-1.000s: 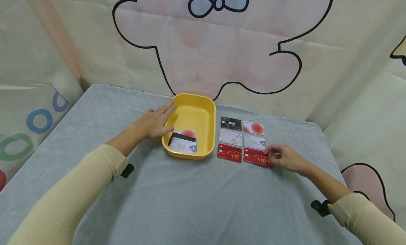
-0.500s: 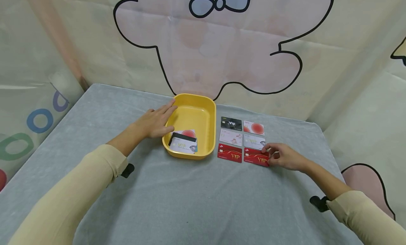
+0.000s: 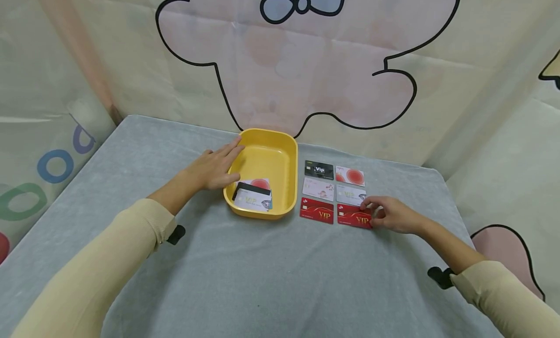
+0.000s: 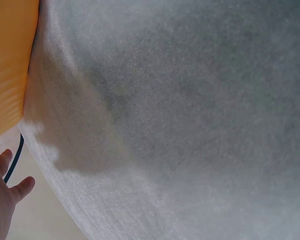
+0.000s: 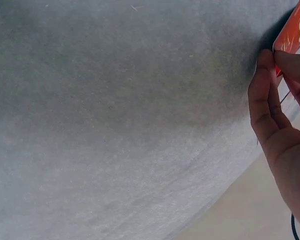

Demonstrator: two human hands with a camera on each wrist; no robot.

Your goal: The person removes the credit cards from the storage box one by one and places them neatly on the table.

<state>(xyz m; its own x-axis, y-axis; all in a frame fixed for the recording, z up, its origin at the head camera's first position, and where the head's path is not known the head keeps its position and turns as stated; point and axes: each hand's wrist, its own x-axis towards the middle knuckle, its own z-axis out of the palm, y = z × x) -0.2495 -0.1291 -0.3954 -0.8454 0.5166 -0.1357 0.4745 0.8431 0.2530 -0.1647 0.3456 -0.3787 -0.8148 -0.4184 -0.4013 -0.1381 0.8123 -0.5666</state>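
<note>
My left hand (image 3: 217, 168) lies with spread, straight fingers on the left rim of a yellow plastic tray (image 3: 290, 175). In the near end of that tray, several overlapping cards lie in a pile, with a white VIP card (image 3: 251, 201) on top. Right of the tray, the thumb and fingers of my right hand (image 3: 395, 215) pinch the right edge of a red VIP card (image 3: 351, 215). The right wrist view shows this red card (image 5: 291, 37) at the fingertips. A second red VIP card (image 3: 316, 210) lies just left of it.
Behind the red cards lie a white VIP card with a grey emblem (image 3: 350, 195), a white card with pink marks (image 3: 318, 189), a black VIP card (image 3: 318, 169) and a card with red circles (image 3: 350, 176). Grey cloth (image 3: 271, 275) covers the table; a printed curtain hangs behind.
My right hand has moved very slightly, and the red card in it has shifted a touch to the right. The left hand and the tray have stayed in place.
</note>
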